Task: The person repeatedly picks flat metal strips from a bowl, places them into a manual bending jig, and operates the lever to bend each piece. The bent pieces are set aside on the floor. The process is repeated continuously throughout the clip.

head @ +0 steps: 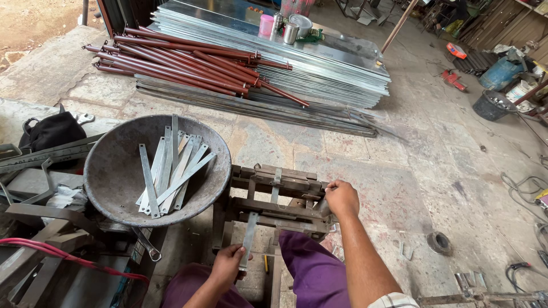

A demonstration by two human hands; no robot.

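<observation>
The left hand (pixel 227 267) has its grip clamped on the lower end of a flat metal strip (pixel 249 239), which stands nearly upright with its upper end fed into the rusty iron press (pixel 274 197) that sits on the floor between the person's knees. The right hand (pixel 341 199) is closed around the press's handle at the right end of the frame, grip tight on it. To the left, a wide, shallow metal pan (pixel 114 171) holds a loose sheaf of like strips (pixel 171 174), a dozen or so, lying crosswise against its far wall (whether these are worked or waiting I cannot tell; no bend or hole shows on them from here). A few small metal pieces (pixel 404 249) lie on the floor to the right of the press, near a small ring (pixel 439 242). Judging by this, one strip is in hand in the press and the pan's stock is the bulk of the work, so the job looks mid-run rather than near either end. Farther off, red-brown rods (pixel 188 60) rest against a stack of metal sheets (pixel 319 63).
</observation>
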